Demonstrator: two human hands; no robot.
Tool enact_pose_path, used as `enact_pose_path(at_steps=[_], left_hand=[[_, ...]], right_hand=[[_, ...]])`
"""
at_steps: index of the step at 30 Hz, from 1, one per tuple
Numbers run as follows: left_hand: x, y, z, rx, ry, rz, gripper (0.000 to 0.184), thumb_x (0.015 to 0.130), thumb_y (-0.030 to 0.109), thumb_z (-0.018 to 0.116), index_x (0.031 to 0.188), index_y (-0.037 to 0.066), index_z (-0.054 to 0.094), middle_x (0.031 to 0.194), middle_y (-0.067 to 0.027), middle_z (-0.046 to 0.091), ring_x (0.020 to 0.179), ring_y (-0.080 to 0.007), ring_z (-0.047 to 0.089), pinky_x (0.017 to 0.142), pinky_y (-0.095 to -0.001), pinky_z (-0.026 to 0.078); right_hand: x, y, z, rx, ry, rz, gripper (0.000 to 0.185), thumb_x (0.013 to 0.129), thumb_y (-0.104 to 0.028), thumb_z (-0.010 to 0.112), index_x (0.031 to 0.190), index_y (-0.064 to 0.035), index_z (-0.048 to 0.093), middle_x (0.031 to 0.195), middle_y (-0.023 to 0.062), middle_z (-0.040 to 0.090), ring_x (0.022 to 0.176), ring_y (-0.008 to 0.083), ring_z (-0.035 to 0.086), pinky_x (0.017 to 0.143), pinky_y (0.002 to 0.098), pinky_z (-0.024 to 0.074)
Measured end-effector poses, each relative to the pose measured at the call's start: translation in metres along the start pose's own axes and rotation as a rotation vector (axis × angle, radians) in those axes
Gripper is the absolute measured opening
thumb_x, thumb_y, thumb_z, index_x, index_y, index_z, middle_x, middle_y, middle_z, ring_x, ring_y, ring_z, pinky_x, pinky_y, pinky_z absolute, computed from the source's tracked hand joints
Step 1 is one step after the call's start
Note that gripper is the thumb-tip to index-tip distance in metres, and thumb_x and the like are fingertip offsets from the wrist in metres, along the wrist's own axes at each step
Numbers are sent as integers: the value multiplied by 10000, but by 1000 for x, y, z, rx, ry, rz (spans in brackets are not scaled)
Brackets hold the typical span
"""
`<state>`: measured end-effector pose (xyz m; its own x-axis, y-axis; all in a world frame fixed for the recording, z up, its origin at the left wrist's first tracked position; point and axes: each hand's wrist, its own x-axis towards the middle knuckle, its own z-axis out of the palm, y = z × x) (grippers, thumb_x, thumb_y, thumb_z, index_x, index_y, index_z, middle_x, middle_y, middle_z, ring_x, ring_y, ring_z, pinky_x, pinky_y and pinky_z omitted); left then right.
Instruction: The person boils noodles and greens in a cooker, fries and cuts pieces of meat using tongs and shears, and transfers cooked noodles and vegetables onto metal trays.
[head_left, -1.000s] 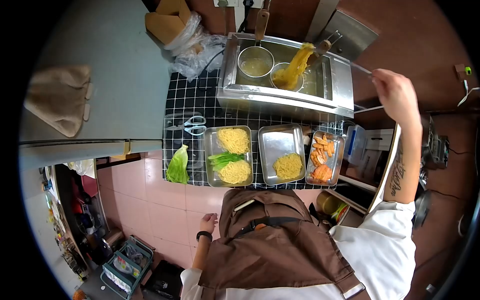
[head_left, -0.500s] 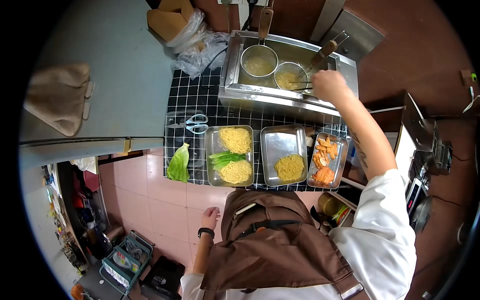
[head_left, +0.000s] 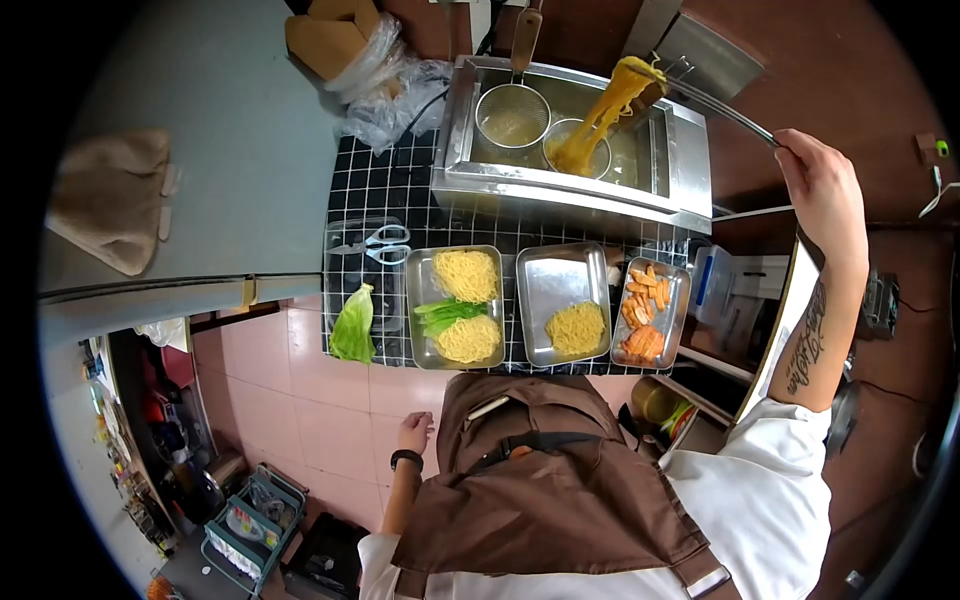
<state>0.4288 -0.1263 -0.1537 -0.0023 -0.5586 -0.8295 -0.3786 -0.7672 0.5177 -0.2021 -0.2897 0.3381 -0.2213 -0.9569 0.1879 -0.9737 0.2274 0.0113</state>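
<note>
My right hand (head_left: 822,190) is raised at the right, closed around the end of long metal chopsticks (head_left: 722,108). Their far tips hold up a bundle of yellow noodles (head_left: 603,118), whose lower end hangs into the right wire strainer (head_left: 592,170). That strainer sits in the liquid of a steel cooker (head_left: 560,190), beside the left strainer (head_left: 512,114), which holds a few pale noodles. Low beside the apron hangs my left hand (head_left: 415,432), its fingers loosely curled, with nothing visible in it.
On the checked counter are scissors (head_left: 384,245), lettuce (head_left: 353,325), a tray of noodles and greens (head_left: 416,345), a tray with one noodle portion (head_left: 540,285) and a tray of orange pieces (head_left: 678,300). Plastic bags (head_left: 385,100) lie left of the cooker.
Half a second ago my right hand was low over the right strainer; now it is raised to the right, with noodles lifted from the strainer. My left hand has hardly moved.
</note>
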Motion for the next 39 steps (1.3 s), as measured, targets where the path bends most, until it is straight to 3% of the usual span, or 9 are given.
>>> enact_pose_path(at_steps=[4,13,17,19,24,26,28,34,39], left_hand=[[8,23,4,-25,18,37,307,934,304,672,1066,26,680,903,-56,708,727,-138,677,588,-259,491],[-21,10,20,-59,36,14,294,931,280,673,1072,22,686,909,-68,713,748,-142,680,604,-273,504],[-22,-32,16,-23,26,-36,301,926,262,675,1071,-1,687,893,-79,714,744,-159,673,625,-298,532],[-26,-36,14,-59,18,-71,305,925,267,675,1067,-3,684,896,-81,713,747,-162,674,623,-301,533],[-10,-31,2,-37,14,-62,317,925,291,673,1058,4,679,894,-79,709,735,-163,679,603,-293,522],[-4,-19,0,-28,20,-45,323,925,304,669,1054,7,678,885,-71,706,727,-161,683,593,-288,514],[-2,4,0,-18,24,-5,327,925,306,670,1055,7,677,885,-67,706,727,-159,684,594,-288,514],[-4,36,3,-53,39,49,313,942,306,661,1101,37,663,922,-59,705,750,-143,675,612,-261,490],[-16,21,7,-54,59,19,299,936,289,667,1086,30,674,908,-49,702,737,-137,673,601,-262,488]], right_hand=[[12,-3,47,-154,-33,-143,168,894,-133,583,975,-36,692,875,191,698,824,370,675,749,428,543],[62,-63,199,-395,-649,-252,202,851,-122,565,898,-94,759,943,119,750,910,286,729,776,393,585],[61,-34,207,-382,-504,-300,186,849,-120,567,872,-95,750,931,118,744,884,294,727,770,404,582],[53,-37,135,-384,-535,-166,197,824,-62,547,877,-64,737,910,136,729,903,313,706,821,421,563],[10,-30,0,-321,-119,-73,182,919,-124,586,1030,-17,682,1032,153,701,935,355,663,827,433,527],[5,-30,-16,-345,10,-132,170,918,-134,571,999,-62,702,938,134,710,840,336,679,759,434,546],[8,-31,3,-334,28,-130,161,897,-106,566,958,-40,699,936,152,707,884,340,682,775,440,548],[53,-38,146,-377,-512,-131,182,812,-87,576,887,-65,741,874,145,730,884,334,713,778,420,575],[61,-33,182,-441,-526,-150,202,834,-108,565,886,-82,759,918,122,747,889,287,727,747,395,583]])
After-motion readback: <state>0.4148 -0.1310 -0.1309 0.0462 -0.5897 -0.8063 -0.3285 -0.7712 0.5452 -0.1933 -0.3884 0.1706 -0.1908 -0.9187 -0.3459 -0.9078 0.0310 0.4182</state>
